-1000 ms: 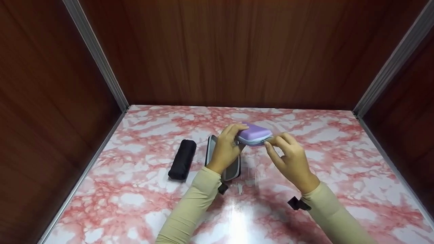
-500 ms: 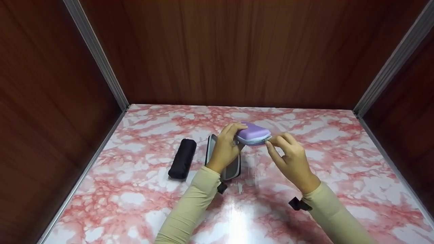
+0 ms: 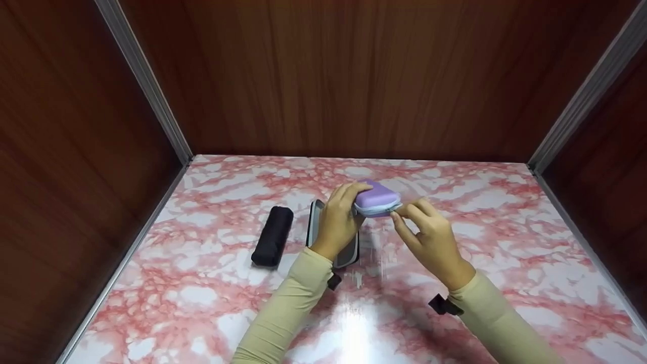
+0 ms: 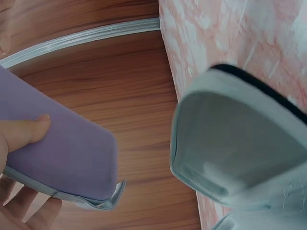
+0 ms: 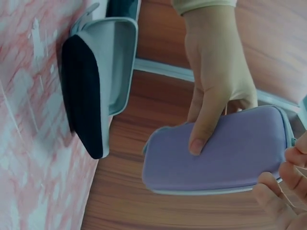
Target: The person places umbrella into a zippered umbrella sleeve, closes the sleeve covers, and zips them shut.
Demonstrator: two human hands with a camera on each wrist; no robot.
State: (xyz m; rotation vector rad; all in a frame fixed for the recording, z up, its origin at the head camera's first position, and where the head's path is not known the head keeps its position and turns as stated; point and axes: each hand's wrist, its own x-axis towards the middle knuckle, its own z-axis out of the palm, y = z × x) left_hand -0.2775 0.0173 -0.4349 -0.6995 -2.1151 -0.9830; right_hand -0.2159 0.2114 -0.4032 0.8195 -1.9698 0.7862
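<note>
A purple zip case [image 3: 378, 194] with a pale blue zipper band is held up above the table. My left hand [image 3: 336, 217] grips it from its left side, thumb lying across the flat purple face [image 5: 225, 153] in the right wrist view. At its right corner my right hand [image 3: 429, 232] pinches the zipper pull between thumb and forefinger. The left wrist view shows the zipper tape [image 4: 103, 203] standing loose at one end of the case. Below my left hand an opened black case [image 3: 349, 255] with grey lining lies on the table, partly hidden by that hand.
To the left of the opened case lies a long black fabric-covered bundle [image 3: 273, 236]. The table [image 3: 192, 298] has a red and white marbled top. Brown wood-grain panels [image 3: 328, 81] with metal corner strips enclose it at the back and sides.
The purple case has turned slightly in my left hand. My right hand, still pinching the zipper pull, has shifted a little to the left. The things on the table have stayed put.
</note>
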